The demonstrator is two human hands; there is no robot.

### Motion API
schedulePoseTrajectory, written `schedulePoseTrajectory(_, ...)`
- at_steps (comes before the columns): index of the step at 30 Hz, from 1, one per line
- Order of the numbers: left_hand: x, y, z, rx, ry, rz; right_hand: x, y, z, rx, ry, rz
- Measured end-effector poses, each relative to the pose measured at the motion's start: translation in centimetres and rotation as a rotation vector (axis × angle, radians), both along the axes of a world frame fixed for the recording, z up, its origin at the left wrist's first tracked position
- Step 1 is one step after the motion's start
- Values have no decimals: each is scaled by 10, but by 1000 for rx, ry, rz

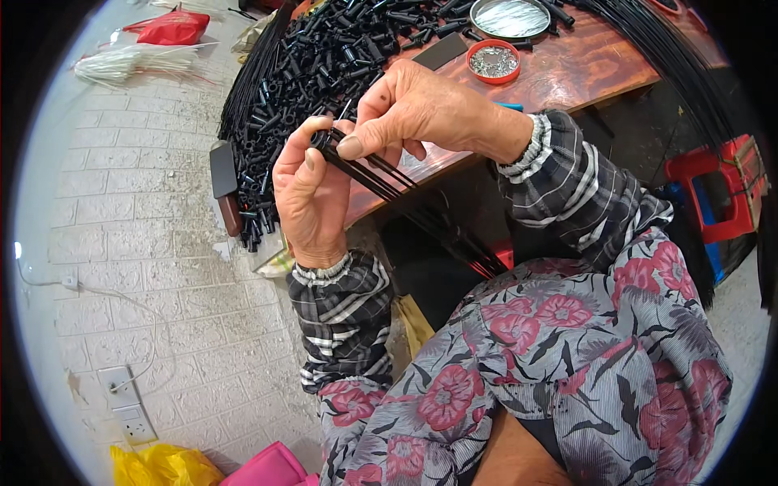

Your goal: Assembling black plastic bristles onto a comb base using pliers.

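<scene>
My left hand [304, 202] is closed round a short black tube-shaped piece [317, 139], its open round end facing up between thumb and fingers. My right hand [425, 109] comes in from the right, thumb and forefinger pinched at the side of that piece. A thin silvery tip [346, 108] shows by the right fingers; its kind is unclear. Long thin black rods [385, 188] run from between the hands down toward my lap. Just what the right fingertips grip is hidden.
A heap of black tubular parts [324, 61] covers much of the reddish wooden table [559, 77]. A red-rimmed dish [493, 62] holds small metal bits, beside a round tin [510, 18]. Black rods [673, 57] hang over the right edge, near a red stool [709, 190]. A brick-patterned wall [162, 219] stands left.
</scene>
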State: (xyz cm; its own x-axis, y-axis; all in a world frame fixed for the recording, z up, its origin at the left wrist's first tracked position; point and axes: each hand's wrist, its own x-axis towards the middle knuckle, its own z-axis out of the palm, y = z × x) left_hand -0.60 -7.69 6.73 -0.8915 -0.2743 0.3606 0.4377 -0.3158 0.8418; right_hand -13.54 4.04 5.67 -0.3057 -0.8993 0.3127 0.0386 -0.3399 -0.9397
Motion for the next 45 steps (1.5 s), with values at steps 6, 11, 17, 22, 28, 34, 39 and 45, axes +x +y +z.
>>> schedulePoseTrajectory(6,2,-7,-4,-114,101,-77,5,5,9,50,10,79)
schedulePoseTrajectory(11,8,-5,-3,-237,153,-57,12,6,11,54,38,179)
schedulePoseTrajectory(17,12,-10,-4,-291,178,-104,19,6,21,53,16,318)
schedulePoseTrajectory(22,0,-11,-4,-226,417,-360,27,1,20,56,-87,527)
schedulePoseTrajectory(28,12,17,11,-188,86,248,15,7,17,48,22,62)
schedulePoseTrajectory(34,16,37,14,-112,34,406,19,7,18,-119,386,-217)
schedulePoseTrajectory(39,16,41,-2,139,-77,565,8,14,22,-30,317,-132)
schedulePoseTrajectory(45,-2,46,-6,51,-32,531,1,19,22,0,277,-104)
